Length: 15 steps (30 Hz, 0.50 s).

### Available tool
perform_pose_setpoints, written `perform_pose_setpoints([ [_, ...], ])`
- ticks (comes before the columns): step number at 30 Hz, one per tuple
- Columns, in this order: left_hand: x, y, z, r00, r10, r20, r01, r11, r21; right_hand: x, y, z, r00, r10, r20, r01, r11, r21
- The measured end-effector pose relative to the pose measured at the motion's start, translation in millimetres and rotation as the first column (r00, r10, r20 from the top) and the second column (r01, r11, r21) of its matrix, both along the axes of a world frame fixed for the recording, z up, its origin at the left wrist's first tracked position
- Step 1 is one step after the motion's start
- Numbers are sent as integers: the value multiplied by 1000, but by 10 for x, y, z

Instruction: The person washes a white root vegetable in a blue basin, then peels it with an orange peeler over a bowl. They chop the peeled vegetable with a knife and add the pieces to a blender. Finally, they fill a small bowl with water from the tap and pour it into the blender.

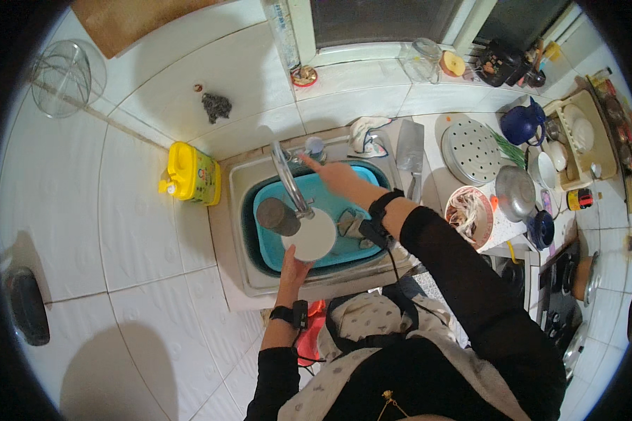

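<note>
My left hand (295, 267) grips the near edge of a round white dish (316, 237), with the thumb on top. The dish is under the spout of a chrome faucet (289, 179), above a turquoise plastic basin (266, 252) set in a steel sink (236, 231). A grey-brown cylindrical cup (275, 216) is beside the dish, tilted. Over the basin's far side, my right hand (337, 176) points an extended finger at the faucet's base; whether it touches the handle is unclear. A greyish cloth-like item (352, 223) lies in the basin, partly behind my right wrist.
Left of the sink stands a yellow jug (194, 173). A cleaver (411, 152) and a crumpled cloth (368, 136) lie at the sink's back right. Further right are a perforated steamer plate (471, 151), a bowl of food (468, 216), a metal bowl (515, 193) and a dish rack (584, 142).
</note>
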<state>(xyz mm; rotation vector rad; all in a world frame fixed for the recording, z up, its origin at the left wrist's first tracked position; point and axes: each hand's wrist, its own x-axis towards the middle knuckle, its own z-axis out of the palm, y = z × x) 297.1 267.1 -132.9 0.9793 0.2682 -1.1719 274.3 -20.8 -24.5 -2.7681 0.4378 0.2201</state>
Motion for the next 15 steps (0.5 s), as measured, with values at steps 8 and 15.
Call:
perform_pose_setpoints([
  [8, 53, 17, 43, 988, -140, 59, 144, 987, -76, -262, 83, 133, 1000, -18, -25, 22, 982, 190],
  [15, 16, 63, 50, 952, -301, 59, 303, 952, -36, -1774, 41, 653, 993, 112, 47, -120, 853, 509],
])
